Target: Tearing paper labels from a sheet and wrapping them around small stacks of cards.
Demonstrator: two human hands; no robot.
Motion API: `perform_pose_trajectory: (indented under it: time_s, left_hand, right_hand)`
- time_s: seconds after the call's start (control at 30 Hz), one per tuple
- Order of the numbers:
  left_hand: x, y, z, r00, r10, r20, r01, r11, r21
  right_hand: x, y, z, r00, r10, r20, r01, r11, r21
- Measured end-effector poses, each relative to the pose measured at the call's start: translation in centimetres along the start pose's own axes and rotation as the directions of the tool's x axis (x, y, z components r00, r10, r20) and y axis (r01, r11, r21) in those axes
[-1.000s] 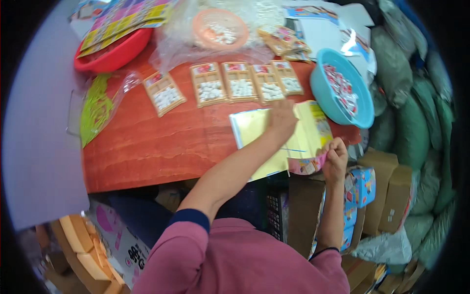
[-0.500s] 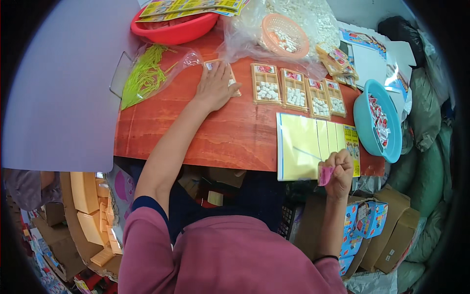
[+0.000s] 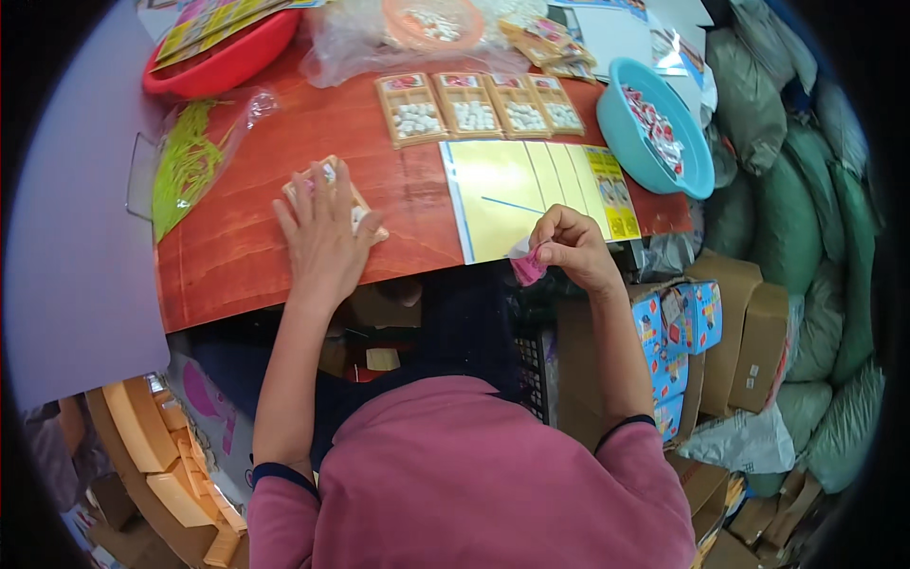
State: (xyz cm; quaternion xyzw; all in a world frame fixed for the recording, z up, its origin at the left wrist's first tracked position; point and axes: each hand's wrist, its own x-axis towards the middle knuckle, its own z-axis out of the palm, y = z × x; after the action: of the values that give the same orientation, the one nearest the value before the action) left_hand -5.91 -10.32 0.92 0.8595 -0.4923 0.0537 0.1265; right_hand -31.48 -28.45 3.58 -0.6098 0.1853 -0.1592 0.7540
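Note:
My left hand (image 3: 322,232) lies flat with spread fingers over a small tan compartment tray (image 3: 364,201). White pieces show in the tray beside my thumb; the rest is mostly covered. Held between the thumb and fingers of my right hand (image 3: 576,248) is a small pink plastic piece (image 3: 529,269), with a whitish part at its top. It hangs by the near edge of a pale yellow printed sheet (image 3: 502,204). Beyond the sheet, several similar trays (image 3: 414,112) stand in a row, each with small white pieces and a picture label.
A turquoise basin (image 3: 697,156) of small red-and-white packets stands at right. On the left are a bag of yellow-green strips (image 3: 190,171) and a red basin (image 3: 232,66). A peach basket (image 3: 434,24) sits at the back. Blue boxes (image 3: 700,316) fill a carton below right.
My left hand has drawn the tray nearer across the red table. My right hand, still pinching the pink piece, has turned and come closer to the left one. The view has shifted.

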Motion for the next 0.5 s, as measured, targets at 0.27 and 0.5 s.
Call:
perform_pose_trajectory:
  time_s: [0.27,0.5]
  left_hand:
    - [3.1,13.0,4.2,0.77,0.625,-0.131,-0.622,0.688,-0.373]
    - [3.3,15.7,8.2,0.706,0.708,-0.003,-0.66,0.657,-0.365]
  right_hand:
    - [-3.9,-1.3,-0.3,0.996,-0.084,-0.037,0.081,0.994,-0.072]
    - [-8.7,-6.4,1.6,0.704,-0.464,0.537,0.47,0.872,0.136]
